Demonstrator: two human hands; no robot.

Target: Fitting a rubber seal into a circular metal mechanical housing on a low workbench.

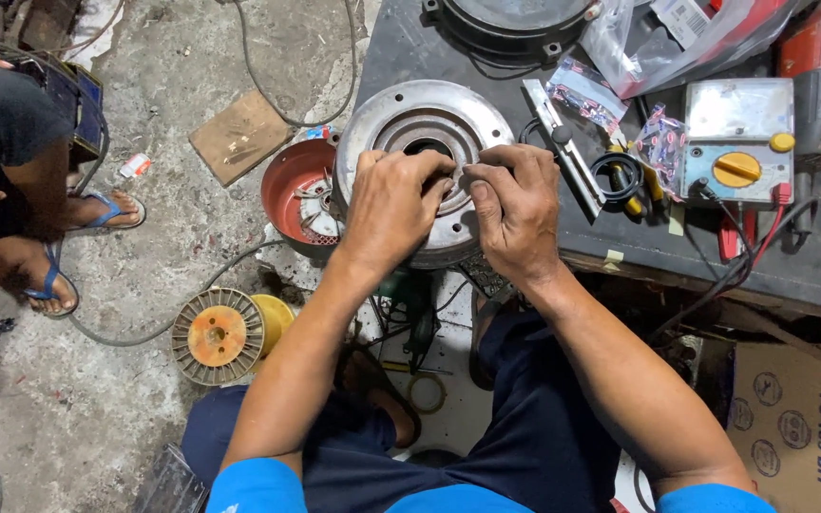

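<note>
Nearest the camera, blue sleeves and dark shorts are seen, forearms stretched forward. Just beyond the knees a yellow wire spool (223, 334) is lying on the concrete floor (144, 114).

The left hand (393, 204) and the right hand (517, 211) are both laid on a round grey metal motor cover (401, 114), which is propped at the near edge of the dark workbench (639, 242). Fingertips of both hands are pinched together near the central hole of the cover; something small may be gripped between them, but what is held cannot be told. Neither hand is clenched into a fist; the fingers are curled onto the cover's face.

Just left of the cover, a red bowl-shaped housing (292, 185) with a white fan part inside is seen on the floor. To the right on the bench, a metal bar tool (563, 147), pliers with yellow handles (624, 180) and a grey meter box with a yellow knob (738, 142) are laid. Farther back, a dark round housing (510, 24) and plastic bags (677, 38) are placed.

At far left, another person's legs in blue sandals (97, 214) are visible.
</note>
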